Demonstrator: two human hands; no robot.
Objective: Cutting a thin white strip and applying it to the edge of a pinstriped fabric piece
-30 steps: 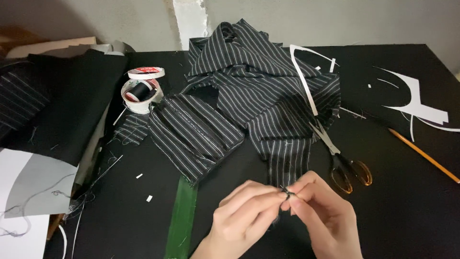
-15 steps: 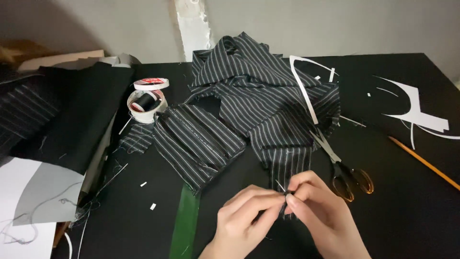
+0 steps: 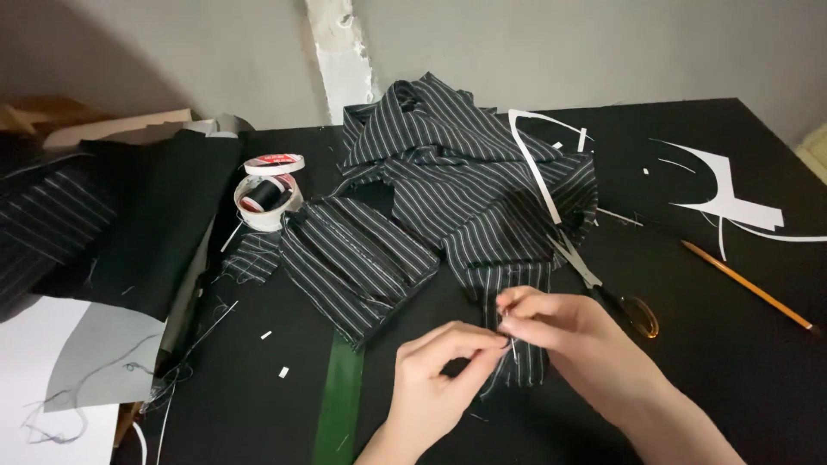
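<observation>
A crumpled black garment with thin white stripes [image 3: 465,189] lies across the middle of the black table [image 3: 706,344]. One narrow striped end hangs toward me. My left hand [image 3: 435,379] and my right hand [image 3: 560,331] meet over that end, fingertips pinched together. A thin needle [image 3: 513,349] shows between my right fingertips, pointing down at the cloth. My left fingers pinch beside it, perhaps on thread too fine to make out.
Scissors [image 3: 603,288] with orange handles lie just right of my hands. A pencil [image 3: 745,284] and white paper scraps [image 3: 732,202] sit far right. A small tub with black thread [image 3: 267,200] and its lid stand at left, beside dark fabric [image 3: 138,224]. A green strip [image 3: 340,400] runs toward me.
Both hands stay pinched together over the striped end, shifting slightly left and up in view. The needle tip now points down below my right fingers.
</observation>
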